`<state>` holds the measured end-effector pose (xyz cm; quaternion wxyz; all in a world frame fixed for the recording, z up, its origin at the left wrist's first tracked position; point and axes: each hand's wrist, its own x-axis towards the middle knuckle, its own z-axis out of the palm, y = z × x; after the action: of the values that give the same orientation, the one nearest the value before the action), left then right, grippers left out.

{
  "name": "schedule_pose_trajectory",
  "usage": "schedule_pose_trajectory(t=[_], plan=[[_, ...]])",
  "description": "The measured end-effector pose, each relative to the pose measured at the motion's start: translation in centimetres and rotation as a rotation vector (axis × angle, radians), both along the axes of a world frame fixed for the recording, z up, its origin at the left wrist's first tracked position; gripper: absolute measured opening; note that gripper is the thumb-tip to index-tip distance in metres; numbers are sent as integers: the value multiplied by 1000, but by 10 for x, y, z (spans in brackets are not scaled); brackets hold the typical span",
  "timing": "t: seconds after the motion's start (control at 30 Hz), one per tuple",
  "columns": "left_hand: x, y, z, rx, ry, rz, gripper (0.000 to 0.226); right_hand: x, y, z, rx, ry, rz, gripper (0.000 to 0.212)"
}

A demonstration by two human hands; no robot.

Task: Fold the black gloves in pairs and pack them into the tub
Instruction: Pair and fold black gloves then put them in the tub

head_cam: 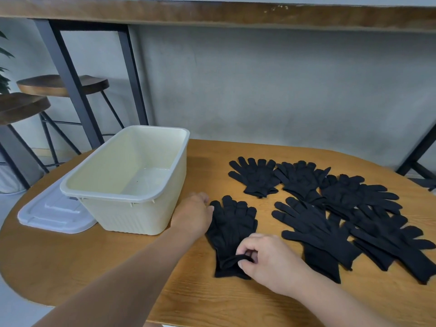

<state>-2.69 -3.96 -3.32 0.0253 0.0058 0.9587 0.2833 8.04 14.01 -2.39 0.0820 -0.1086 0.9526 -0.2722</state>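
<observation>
Now right-hand fingers (246,256) pinch the glove pair's (232,227) cuff.

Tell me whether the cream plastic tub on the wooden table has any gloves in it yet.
Empty. The cream plastic tub shows only its bare floor, and all the black gloves lie on the wooden table.

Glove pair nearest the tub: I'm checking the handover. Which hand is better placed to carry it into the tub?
Probably left. The left hand rests at the glove pair's fingertips beside the tub; the right hand pinches the cuff, farther away.
</observation>
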Motion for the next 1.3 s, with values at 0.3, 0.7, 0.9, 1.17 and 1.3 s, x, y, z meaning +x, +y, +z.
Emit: schedule_pose_trajectory(t=[0.3, 0.7, 0.9, 1.17, 1.3], plan=[[-54, 27, -1, 71, -208, -130, 34, -4, 4, -5, -49, -7, 10, 10], [-65, 45, 21, 155, -76, -283, 14, -4, 2, -7, 32, 84, 57, 25], [-59, 39, 1, 70, 5, -215, 19, -3, 3, -10, 29, 63, 51, 27], [18, 4, 15, -10, 10, -485, 6, -1, 9, 1, 111, -36, 161, 53], [50, -15, 10, 80, -182, -573, 20, -4, 7, 1, 205, 82, 185, 33]])
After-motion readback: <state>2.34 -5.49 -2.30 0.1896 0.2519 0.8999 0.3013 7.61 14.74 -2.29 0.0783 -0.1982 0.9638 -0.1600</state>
